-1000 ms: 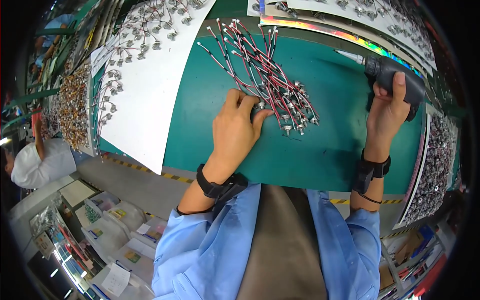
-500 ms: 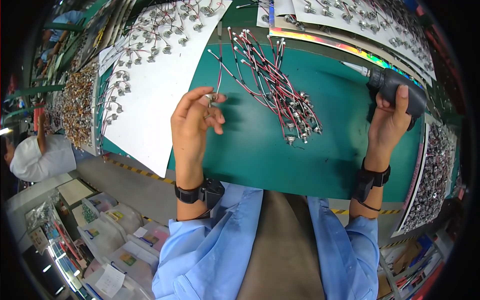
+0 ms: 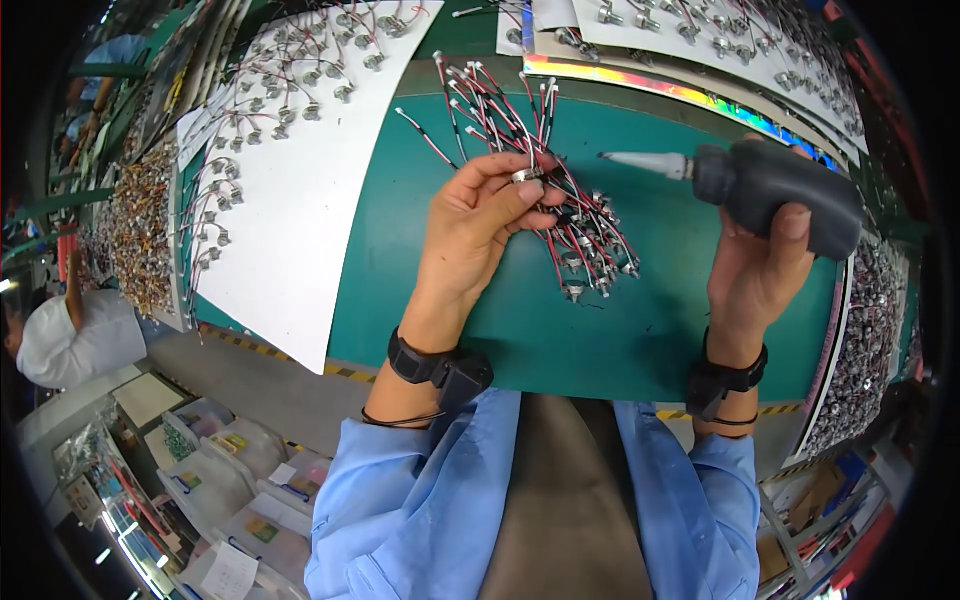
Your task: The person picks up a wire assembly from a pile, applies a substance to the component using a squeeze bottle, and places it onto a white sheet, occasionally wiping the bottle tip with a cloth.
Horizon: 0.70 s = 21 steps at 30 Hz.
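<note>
Between the thumb and fingers of my left hand (image 3: 478,220) is a small round metal potentiometer (image 3: 527,175) with thin wires. The hand hovers over the left side of a pile of wired potentiometers (image 3: 590,245), whose red, black and white leads fan away to white connectors at the far side. My right hand (image 3: 760,265) is wrapped round a dark squeeze bottle (image 3: 785,190). The bottle lies tilted in the grip, its pale tapered nozzle (image 3: 645,163) pointing left toward the potentiometer, with a gap between them. Some of the right fingers are hidden behind the bottle.
A white sheet (image 3: 290,230) on the left of the green tabletop (image 3: 400,310) carries rows of wired potentiometers. More lie on stacked boards (image 3: 680,85) at the back right. Dense trays of parts (image 3: 855,370) flank the table. A person in white (image 3: 80,335) is at far left.
My left hand has moved right with the potentiometer, to over the pile. The bottle's nozzle has swung lower and left, closer to that hand, and my right hand still grips the bottle.
</note>
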Each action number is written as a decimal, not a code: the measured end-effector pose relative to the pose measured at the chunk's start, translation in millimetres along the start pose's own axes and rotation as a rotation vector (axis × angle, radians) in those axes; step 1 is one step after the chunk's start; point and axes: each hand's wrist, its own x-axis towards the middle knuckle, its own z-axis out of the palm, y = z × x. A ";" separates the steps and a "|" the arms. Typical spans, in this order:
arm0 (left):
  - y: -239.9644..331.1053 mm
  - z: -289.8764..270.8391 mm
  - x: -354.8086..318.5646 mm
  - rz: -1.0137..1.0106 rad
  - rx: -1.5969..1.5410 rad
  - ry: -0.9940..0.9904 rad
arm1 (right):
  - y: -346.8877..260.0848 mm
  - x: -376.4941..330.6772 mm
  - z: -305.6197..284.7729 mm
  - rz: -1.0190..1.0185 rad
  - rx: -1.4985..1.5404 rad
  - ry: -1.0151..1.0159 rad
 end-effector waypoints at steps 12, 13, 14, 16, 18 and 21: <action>-7.9 8.0 -8.3 0.168 0.310 0.032 | 11.9 -24.4 7.4 -0.082 -0.260 -0.068; -8.1 8.0 -9.0 0.190 0.316 0.031 | 11.6 -25.0 8.5 -0.076 -0.273 -0.073; -8.1 8.0 -9.5 0.188 0.313 0.034 | 11.4 -25.4 9.5 -0.070 -0.285 -0.077; -8.0 8.2 -10.4 0.213 0.328 0.030 | 12.3 -26.0 10.2 -0.061 -0.297 -0.084; -8.4 8.5 -10.6 0.225 0.335 0.030 | 14.0 -27.1 8.3 -0.095 -0.310 -0.094; -8.0 8.5 -11.0 0.222 0.325 0.009 | 17.9 -28.0 5.5 -0.135 -0.311 -0.094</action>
